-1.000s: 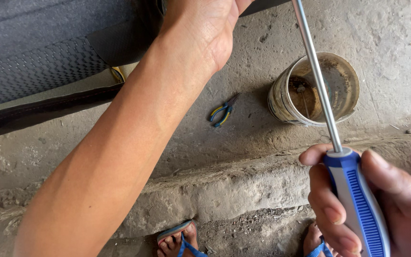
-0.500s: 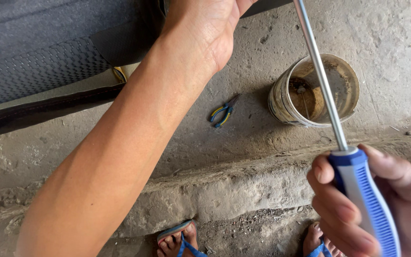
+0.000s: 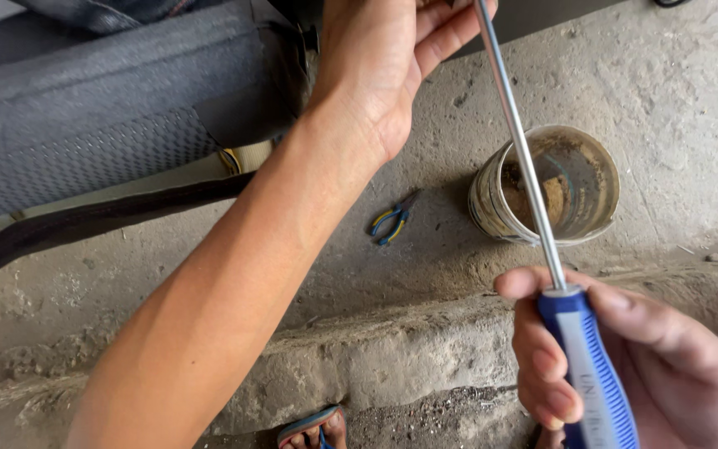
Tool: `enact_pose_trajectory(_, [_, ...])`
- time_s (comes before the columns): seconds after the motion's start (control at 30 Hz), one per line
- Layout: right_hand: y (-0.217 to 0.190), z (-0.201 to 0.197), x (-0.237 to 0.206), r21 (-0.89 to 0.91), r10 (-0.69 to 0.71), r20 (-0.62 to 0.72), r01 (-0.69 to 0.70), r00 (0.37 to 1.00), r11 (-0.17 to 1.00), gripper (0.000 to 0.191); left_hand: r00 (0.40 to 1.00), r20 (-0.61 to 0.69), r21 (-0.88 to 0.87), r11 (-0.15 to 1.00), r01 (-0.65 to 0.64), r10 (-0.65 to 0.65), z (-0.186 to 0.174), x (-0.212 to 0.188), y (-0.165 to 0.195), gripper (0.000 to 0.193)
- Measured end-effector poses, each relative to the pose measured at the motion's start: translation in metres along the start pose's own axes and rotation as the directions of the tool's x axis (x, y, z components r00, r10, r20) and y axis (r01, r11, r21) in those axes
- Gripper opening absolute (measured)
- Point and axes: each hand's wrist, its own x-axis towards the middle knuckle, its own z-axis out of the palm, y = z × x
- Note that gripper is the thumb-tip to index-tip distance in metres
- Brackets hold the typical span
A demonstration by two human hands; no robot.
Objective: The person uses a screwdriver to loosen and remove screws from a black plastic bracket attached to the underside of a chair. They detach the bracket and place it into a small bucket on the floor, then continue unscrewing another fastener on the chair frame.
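Screwdriver (image 3: 579,357) slid lower; right hand (image 3: 625,366) still gripping handle.

1. A rough outdoor or roadside repair spot: the ground is a bare, cracked, dusty concrete floor (image 3: 675,75) with a crumbling concrete step (image 3: 392,357).
2. Small blue-and-yellow-handled pliers (image 3: 392,223) lie loose on it.
3. A grimy round tin bucket of murky liquid (image 3: 546,187) stands nearby.
4. A grey textured vehicle seat (image 3: 101,125) sits alongside.

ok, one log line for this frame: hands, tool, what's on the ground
right hand: grips screwdriver by blue handle, shaft angled up | left hand: fingertips near shaft top | ground: pliers, dirty bucket
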Motion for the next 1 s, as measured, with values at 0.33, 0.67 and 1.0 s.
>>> enact_pose_trajectory(0.33, [-0.004, 0.003, 0.016, -0.227, -0.086, -0.027, 0.078, 0.996, 0.971, 0.053, 0.999, -0.013, -0.055, 0.998, 0.035, -0.035, 0.011, -0.009, 0.006, 0.031])
enact_pose_trajectory(0.67, [-0.004, 0.011, 0.031, -0.675, -0.247, -0.176, 0.066, 0.953, 0.734, 0.054, 0.996, -0.027, -0.11, 0.99, 0.086, -0.09, 0.048, -0.062, -0.015, 0.041])
enact_pose_trajectory(1.0, [-0.015, -0.001, 0.039, -0.264, 0.014, 0.127, 0.02, 0.992, 0.964, 0.056, 0.992, -0.011, -0.197, 0.973, 0.122, -0.127, 0.05, -0.07, -0.023, 0.029])
